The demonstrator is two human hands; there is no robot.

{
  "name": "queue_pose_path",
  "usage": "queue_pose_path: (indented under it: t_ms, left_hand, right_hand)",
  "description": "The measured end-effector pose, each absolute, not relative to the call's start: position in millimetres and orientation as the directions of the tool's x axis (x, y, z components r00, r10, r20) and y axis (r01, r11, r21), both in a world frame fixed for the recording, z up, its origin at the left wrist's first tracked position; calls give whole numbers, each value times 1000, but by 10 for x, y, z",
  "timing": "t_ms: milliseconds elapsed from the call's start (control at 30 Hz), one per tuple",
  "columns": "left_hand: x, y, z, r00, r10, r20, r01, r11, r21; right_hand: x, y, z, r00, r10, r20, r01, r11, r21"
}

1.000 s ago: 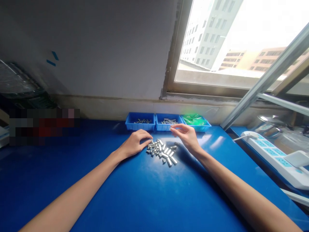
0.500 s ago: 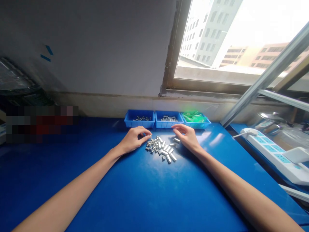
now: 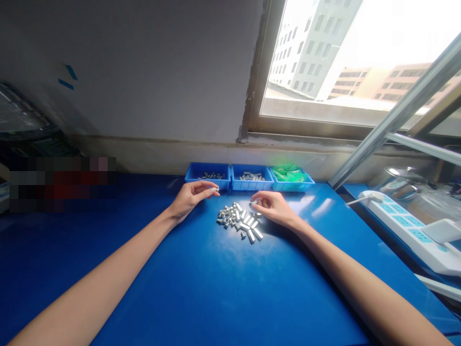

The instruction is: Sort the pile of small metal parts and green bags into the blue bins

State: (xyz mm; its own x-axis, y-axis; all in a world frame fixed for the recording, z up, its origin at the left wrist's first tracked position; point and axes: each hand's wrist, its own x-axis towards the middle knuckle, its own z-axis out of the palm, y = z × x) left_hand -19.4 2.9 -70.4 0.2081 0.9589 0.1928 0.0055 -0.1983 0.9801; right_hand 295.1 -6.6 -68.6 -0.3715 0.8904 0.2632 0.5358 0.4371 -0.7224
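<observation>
A pile of several small silver metal pieces [image 3: 239, 222] lies on the blue table [image 3: 216, 288]. My left hand [image 3: 189, 198] is raised just in front of the left blue bin [image 3: 208, 175], with a small metal piece pinched at its fingertips. My right hand [image 3: 272, 207] rests at the right edge of the pile, its fingers curled and pinching at a metal piece there. The middle blue bin [image 3: 251, 178] holds longer metal pieces. The right blue bin [image 3: 292, 176] holds green things.
The three bins stand in a row against the wall under a window. A white power strip [image 3: 406, 229] lies on a side surface at the right. A slanted metal bar [image 3: 392, 120] rises at the right. Dark equipment sits at the far left.
My left hand has lifted from the pile's left edge toward the left bin with a small piece. My right hand has come down from the middle bin to the pile's right edge.
</observation>
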Motion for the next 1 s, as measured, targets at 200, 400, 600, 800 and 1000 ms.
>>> queue_pose_path:
  t_ms: [200,400,600,800,1000]
  left_hand:
    - [-139,16,-681,116,976,182,-243,-150,958]
    - [-123,-23,-670,210,956,206,-182,-169,969]
    - [-86,-54,-676,346,913,218,144,-282,949]
    - [-26,-77,-743,446,843,301,386,-485,785]
    - [2,-108,-716,475,814,335,433,-547,717]
  right_hand:
    - [3127,-31,-710,-449,871,197,450,411,-793]
    - [3086,5,-777,-347,880,325,470,463,-752]
    - [3065,13,-762,-305,864,401,546,504,-670]
    - [3049,-7,-743,-233,865,444,527,496,-690]
    - [3028,2,-699,-293,870,398,546,493,-677]
